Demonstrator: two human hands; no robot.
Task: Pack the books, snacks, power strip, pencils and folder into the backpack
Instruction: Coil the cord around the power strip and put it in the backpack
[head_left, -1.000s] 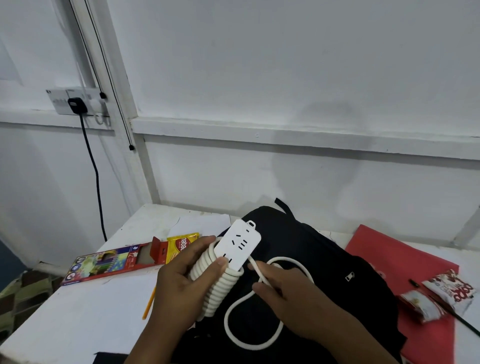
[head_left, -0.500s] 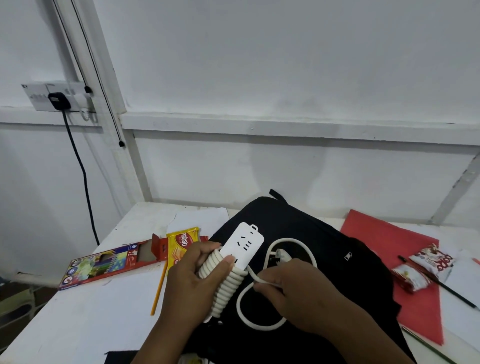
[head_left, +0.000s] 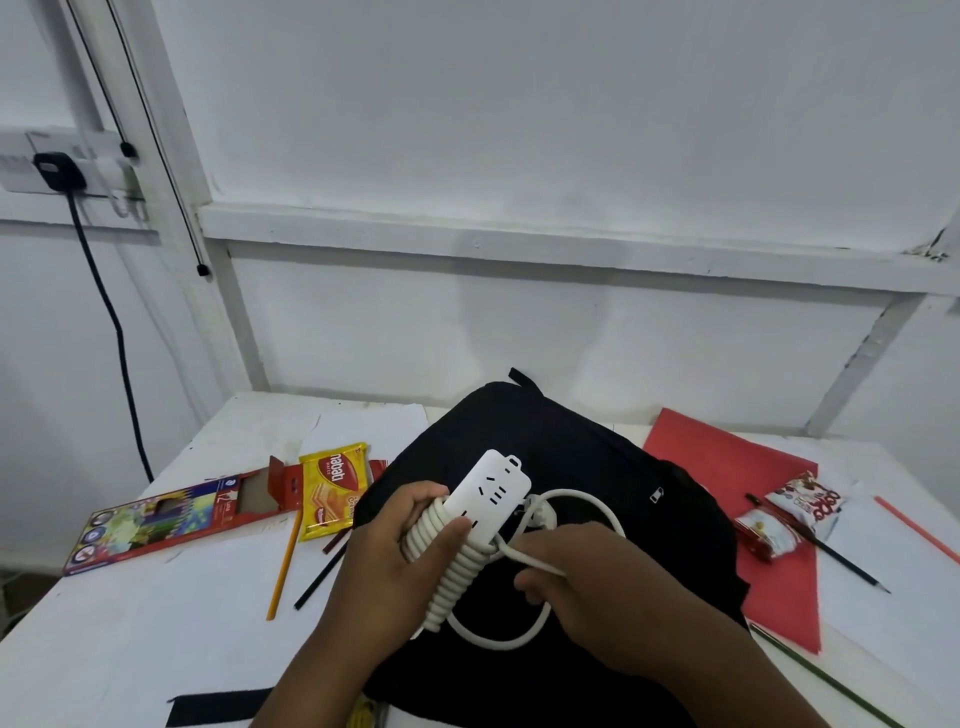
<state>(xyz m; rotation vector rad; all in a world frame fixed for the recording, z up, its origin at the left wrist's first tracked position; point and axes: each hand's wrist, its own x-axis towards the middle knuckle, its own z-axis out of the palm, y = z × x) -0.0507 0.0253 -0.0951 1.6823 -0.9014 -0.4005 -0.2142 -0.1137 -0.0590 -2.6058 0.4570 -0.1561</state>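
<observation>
I hold the white plastic power strip (head_left: 485, 491) in my left hand (head_left: 400, 566), thumb and fingers curled round its body and the tight coils of white cord wound about it. My right hand (head_left: 587, 587) pinches the loose run of that white round cord (head_left: 524, 631), which bows out in a loop above and below my fingers; the white plug (head_left: 543, 514) lies just beyond them, beside the strip. Both hands hang over the black fabric backpack (head_left: 571, 452), which lies flat on the white table (head_left: 156, 639).

To my left lie a long red cardboard box of coloured pencils (head_left: 171, 519) with its end flap open, a yellow wafer snack packet (head_left: 335, 488) just beside it, an orange pencil (head_left: 283, 566) and a dark pencil (head_left: 319, 579) near each other. To my right a flat red paper folder (head_left: 727, 457) lies partly under the backpack's edge. On it rest two red-and-white snack packets (head_left: 789, 514), with a black pencil (head_left: 841, 558) running across them.
</observation>
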